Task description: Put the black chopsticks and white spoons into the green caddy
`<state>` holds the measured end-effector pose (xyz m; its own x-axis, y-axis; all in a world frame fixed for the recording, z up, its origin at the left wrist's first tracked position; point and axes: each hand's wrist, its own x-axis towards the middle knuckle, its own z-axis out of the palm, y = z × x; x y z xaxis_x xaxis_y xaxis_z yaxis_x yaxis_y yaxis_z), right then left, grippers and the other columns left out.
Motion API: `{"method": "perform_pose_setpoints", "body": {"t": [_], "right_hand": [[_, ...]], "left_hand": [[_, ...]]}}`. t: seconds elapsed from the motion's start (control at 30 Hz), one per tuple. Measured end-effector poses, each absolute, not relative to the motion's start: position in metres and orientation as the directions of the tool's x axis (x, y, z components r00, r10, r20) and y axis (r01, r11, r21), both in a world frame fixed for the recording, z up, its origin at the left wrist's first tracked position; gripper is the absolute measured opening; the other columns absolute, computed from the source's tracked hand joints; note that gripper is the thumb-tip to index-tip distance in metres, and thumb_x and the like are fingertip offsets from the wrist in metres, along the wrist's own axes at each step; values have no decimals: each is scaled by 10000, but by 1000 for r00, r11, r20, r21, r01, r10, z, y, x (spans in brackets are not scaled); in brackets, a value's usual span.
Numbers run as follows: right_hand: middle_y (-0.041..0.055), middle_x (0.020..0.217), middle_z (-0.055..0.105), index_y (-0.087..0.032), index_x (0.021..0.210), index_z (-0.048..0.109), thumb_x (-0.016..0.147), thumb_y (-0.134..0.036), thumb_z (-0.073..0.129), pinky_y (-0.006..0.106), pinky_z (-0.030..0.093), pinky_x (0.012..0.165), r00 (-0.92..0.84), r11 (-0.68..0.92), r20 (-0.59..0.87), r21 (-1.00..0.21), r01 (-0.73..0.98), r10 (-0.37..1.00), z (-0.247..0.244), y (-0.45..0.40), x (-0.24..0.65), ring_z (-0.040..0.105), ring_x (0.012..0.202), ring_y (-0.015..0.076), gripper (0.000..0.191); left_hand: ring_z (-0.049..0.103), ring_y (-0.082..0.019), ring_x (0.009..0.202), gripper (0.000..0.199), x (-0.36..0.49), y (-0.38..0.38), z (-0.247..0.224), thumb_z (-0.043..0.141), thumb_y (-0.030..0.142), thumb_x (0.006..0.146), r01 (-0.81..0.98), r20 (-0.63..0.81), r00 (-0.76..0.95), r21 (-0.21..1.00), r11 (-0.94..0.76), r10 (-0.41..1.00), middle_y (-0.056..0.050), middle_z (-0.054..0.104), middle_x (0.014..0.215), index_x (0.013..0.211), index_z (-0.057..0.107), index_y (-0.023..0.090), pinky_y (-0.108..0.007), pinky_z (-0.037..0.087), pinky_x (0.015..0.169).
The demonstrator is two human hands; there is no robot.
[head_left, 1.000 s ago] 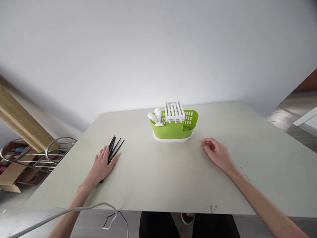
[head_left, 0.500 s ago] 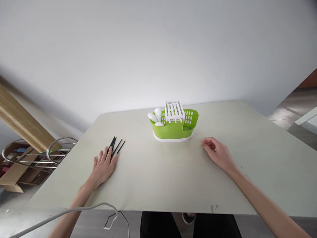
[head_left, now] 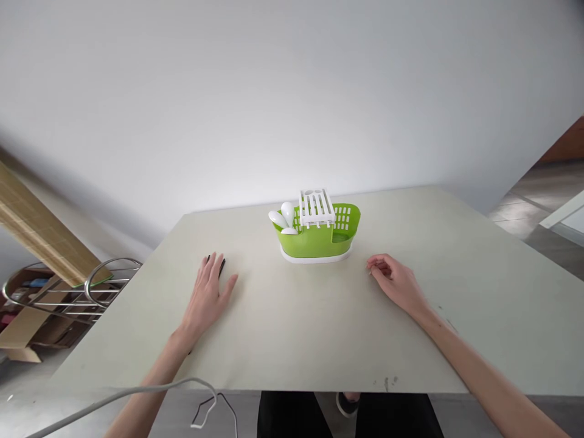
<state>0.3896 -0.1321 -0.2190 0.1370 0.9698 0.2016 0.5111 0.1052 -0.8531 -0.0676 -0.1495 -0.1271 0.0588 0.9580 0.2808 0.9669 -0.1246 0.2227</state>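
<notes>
Palm down on the left part of the table, my left hand (head_left: pixel 208 298) lies flat over black chopsticks (head_left: pixel 222 267), fingers stretched and thumb apart. Only the chopsticks' tips stick out past the fingers; the rest is covered. My right hand (head_left: pixel 396 283) rests on its side on the table, fingers loosely curled in, and I see no object in it. Between the hands, farther back, stands a green utensil basket (head_left: pixel 310 244) with a white base and a white slotted rack (head_left: pixel 316 208) on top. White spoons (head_left: pixel 288 213) stand in its left end.
Behind the table (head_left: pixel 292 340) rises a plain wall. At the left are a metal rack (head_left: pixel 114 286), a leaning wooden board (head_left: pixel 45 228) and a cardboard box (head_left: pixel 27 325). A grey bent rod (head_left: pixel 137 389) crosses in front of my left forearm.
My left hand has slid right and forward, flattening over the chopsticks and hiding more of them. My right hand stays in the same curled pose. The view has shifted slightly.
</notes>
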Motion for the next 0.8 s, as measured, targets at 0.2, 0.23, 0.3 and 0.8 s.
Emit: {"method": "perform_pose_setpoints", "body": {"t": [0.2,0.23,0.3,0.8], "right_hand": [[54,992,763,-248,997,669,894,-339,540,353,530,789,134,104,198,-855,508,971,-220,-131,390,685,838,211,189],[51,989,761,-249,997,668,895,-337,538,354,529,790,134,105,198,-855,508,971,-220,-131,390,683,835,210,187],[46,982,759,-250,998,668,896,-332,536,358,528,800,132,106,198,-856,507,971,-220,-130,389,683,833,208,185],[47,962,766,-258,960,666,897,-321,513,356,524,760,116,140,233,-841,523,965,-218,-129,386,675,780,208,177]], "left_hand": [[321,-316,1577,814,10,-115,-76,576,613,979,823,318,240,434,-366,917,-118,308,1721,1655,254,294,-494,346,1259],[319,-318,1577,853,18,-105,-71,618,618,954,802,331,262,448,-395,907,-123,294,1723,1654,255,292,-495,334,1266],[304,-333,1579,939,31,-81,-63,697,629,894,753,344,309,481,-449,887,-136,276,1723,1653,257,293,-509,321,1270],[464,-323,1477,475,55,-27,-57,651,609,929,698,319,395,505,-507,862,-92,498,1596,1293,724,312,-458,496,1117]]}}
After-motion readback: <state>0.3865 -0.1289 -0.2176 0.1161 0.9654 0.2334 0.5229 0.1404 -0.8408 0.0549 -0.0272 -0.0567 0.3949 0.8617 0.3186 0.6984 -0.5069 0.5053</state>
